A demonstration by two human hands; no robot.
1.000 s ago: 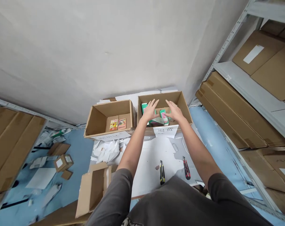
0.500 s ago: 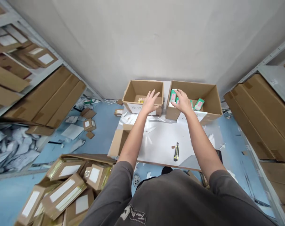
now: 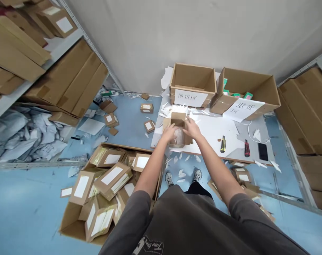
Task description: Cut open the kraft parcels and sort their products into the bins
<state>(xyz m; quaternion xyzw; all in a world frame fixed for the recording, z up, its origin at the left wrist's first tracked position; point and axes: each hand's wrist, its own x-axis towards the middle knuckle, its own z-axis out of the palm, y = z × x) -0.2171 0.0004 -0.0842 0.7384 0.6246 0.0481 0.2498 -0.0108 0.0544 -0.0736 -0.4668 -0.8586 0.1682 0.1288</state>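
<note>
A small open cardboard box [image 3: 177,120] stands at the near edge of the white table [image 3: 211,132]. My left hand [image 3: 168,133] grips its left side and my right hand [image 3: 192,128] grips its right side, fingers curled. A pale wrapped item [image 3: 178,136] shows between my hands, in the box's mouth. Behind it stand two bigger open cartons. The left carton [image 3: 192,78] has a paper label on its front. The right carton [image 3: 249,88] is also labelled and holds green packets [image 3: 235,95].
A yellow cutter [image 3: 222,143], a red cutter [image 3: 247,147] and a black phone [image 3: 263,151] lie on the table's right part. On the floor at my left, a large carton [image 3: 70,221] holds several small labelled parcels. Shelves stacked with flat cartons [image 3: 67,81] flank both sides.
Both hands have pulled back from the big cartons at the rear to the small box at the table's near edge. My view has tilted down, and the floor and my shoes now show.
</note>
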